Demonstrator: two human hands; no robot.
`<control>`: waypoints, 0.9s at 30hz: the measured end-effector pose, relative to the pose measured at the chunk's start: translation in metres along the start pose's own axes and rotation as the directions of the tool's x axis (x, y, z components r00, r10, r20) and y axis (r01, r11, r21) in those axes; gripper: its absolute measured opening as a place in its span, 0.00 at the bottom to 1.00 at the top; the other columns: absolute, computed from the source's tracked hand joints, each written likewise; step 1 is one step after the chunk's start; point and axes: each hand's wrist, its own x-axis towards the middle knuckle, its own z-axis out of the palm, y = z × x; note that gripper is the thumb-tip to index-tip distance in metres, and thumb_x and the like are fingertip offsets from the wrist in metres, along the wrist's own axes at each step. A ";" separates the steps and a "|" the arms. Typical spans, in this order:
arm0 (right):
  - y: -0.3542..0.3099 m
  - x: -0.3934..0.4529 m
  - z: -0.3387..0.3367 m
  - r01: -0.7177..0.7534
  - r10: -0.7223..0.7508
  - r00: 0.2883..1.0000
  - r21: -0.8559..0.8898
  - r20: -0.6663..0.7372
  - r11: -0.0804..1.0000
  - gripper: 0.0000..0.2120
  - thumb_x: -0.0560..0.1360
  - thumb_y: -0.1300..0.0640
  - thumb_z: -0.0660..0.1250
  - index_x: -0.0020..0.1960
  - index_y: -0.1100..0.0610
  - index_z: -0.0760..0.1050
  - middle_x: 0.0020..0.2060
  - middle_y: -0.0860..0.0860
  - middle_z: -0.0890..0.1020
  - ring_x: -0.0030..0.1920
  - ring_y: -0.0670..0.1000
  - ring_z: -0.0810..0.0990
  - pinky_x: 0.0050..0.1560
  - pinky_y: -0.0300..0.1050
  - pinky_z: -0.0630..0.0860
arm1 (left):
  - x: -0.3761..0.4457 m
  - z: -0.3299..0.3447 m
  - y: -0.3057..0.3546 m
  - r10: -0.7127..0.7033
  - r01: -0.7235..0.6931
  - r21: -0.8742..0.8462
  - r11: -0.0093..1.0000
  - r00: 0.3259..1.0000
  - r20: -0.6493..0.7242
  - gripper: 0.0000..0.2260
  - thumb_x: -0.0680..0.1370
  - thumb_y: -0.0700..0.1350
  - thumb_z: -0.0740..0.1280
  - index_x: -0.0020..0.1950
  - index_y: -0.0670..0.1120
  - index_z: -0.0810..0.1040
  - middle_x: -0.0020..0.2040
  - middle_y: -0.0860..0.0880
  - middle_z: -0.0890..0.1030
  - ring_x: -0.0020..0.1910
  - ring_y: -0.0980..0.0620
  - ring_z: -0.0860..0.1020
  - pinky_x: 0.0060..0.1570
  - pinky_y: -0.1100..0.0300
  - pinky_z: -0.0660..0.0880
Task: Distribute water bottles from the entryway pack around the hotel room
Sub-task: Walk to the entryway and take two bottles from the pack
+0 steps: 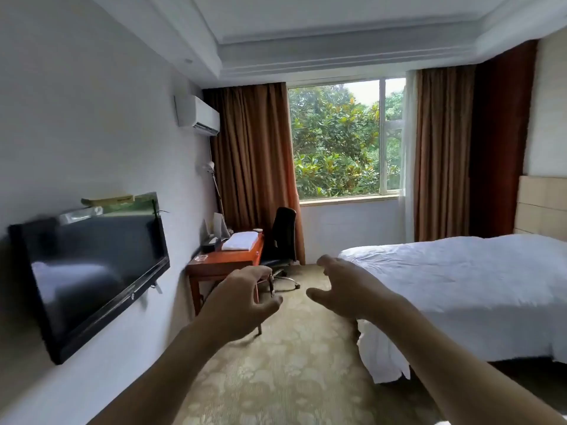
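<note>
No water bottle and no bottle pack is in view. My left hand [242, 302] is stretched out ahead at mid-frame, fingers curved and apart, holding nothing. My right hand [346, 289] reaches forward beside it, also with spread, empty fingers. Both hands hover over the carpet between the desk and the bed. A wooden desk [214, 265] stands against the left wall just beyond my left hand, with a folded white towel [241, 240] and a dark tissue box [210, 245] on it.
A black TV [98, 271] hangs on the left wall. A black office chair [280, 237] stands at the desk's far end. The white bed [475, 289] fills the right side. Patterned carpet [291, 363] runs between them toward the window [343, 139] and brown curtains.
</note>
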 end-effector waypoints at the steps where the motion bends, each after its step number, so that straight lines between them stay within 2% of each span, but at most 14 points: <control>1: 0.013 0.023 0.000 0.003 -0.003 1.000 0.020 0.000 1.000 0.29 0.74 0.41 0.68 0.70 0.53 0.66 0.62 0.53 0.79 0.58 0.54 0.79 0.57 0.50 0.78 | 0.023 0.008 -0.005 0.006 -0.006 -0.017 1.000 1.000 -0.005 0.28 0.74 0.59 0.69 0.72 0.51 0.71 0.68 0.53 0.77 0.66 0.56 0.73 0.64 0.60 0.71; 4: 0.047 0.091 -0.001 0.005 -0.005 1.000 0.053 0.004 0.999 0.30 0.74 0.42 0.69 0.70 0.54 0.66 0.63 0.54 0.79 0.58 0.54 0.79 0.57 0.48 0.78 | 0.089 0.023 -0.021 -0.013 0.013 0.004 1.000 1.000 -0.013 0.28 0.74 0.59 0.68 0.72 0.51 0.70 0.68 0.53 0.76 0.67 0.56 0.72 0.66 0.56 0.71; 10: 0.089 0.215 0.014 0.036 -0.038 0.999 0.111 0.020 0.993 0.32 0.76 0.44 0.68 0.75 0.55 0.62 0.69 0.54 0.75 0.64 0.54 0.76 0.56 0.42 0.74 | 0.213 0.053 -0.069 -0.053 0.054 0.052 0.997 0.998 -0.033 0.28 0.75 0.60 0.67 0.72 0.51 0.71 0.70 0.53 0.75 0.68 0.55 0.71 0.63 0.60 0.69; 14: 0.123 0.293 0.041 0.014 -0.016 1.000 0.084 0.023 0.996 0.32 0.75 0.42 0.67 0.73 0.55 0.63 0.67 0.54 0.76 0.63 0.54 0.76 0.58 0.45 0.76 | 0.289 0.091 -0.108 -0.029 0.030 0.044 0.999 0.999 -0.035 0.27 0.75 0.59 0.67 0.72 0.51 0.70 0.70 0.54 0.75 0.68 0.55 0.71 0.58 0.65 0.66; 18: 0.157 0.383 0.066 -0.033 0.033 0.999 0.015 0.035 0.999 0.26 0.75 0.44 0.67 0.68 0.55 0.67 0.62 0.54 0.78 0.59 0.55 0.78 0.59 0.50 0.77 | 0.381 0.131 -0.156 0.007 -0.007 -0.008 1.000 1.000 -0.029 0.27 0.75 0.57 0.68 0.72 0.49 0.70 0.69 0.52 0.75 0.67 0.55 0.72 0.63 0.63 0.68; 23: 0.179 0.517 0.076 -0.039 0.038 0.999 -0.073 -0.009 0.997 0.28 0.75 0.41 0.67 0.69 0.54 0.66 0.61 0.54 0.79 0.58 0.55 0.78 0.59 0.53 0.77 | 0.513 0.163 -0.221 0.044 -0.049 -0.068 0.996 0.996 -0.082 0.28 0.75 0.60 0.67 0.72 0.49 0.70 0.70 0.53 0.75 0.69 0.56 0.71 0.67 0.61 0.69; 27: 0.187 0.612 0.084 -0.036 0.034 0.999 -0.048 -0.037 0.998 0.27 0.76 0.43 0.66 0.69 0.54 0.66 0.62 0.53 0.79 0.58 0.54 0.79 0.58 0.52 0.78 | 0.601 0.180 -0.261 0.050 -0.057 -0.080 0.995 0.995 -0.083 0.28 0.75 0.59 0.67 0.72 0.49 0.70 0.71 0.53 0.74 0.69 0.56 0.70 0.68 0.59 0.69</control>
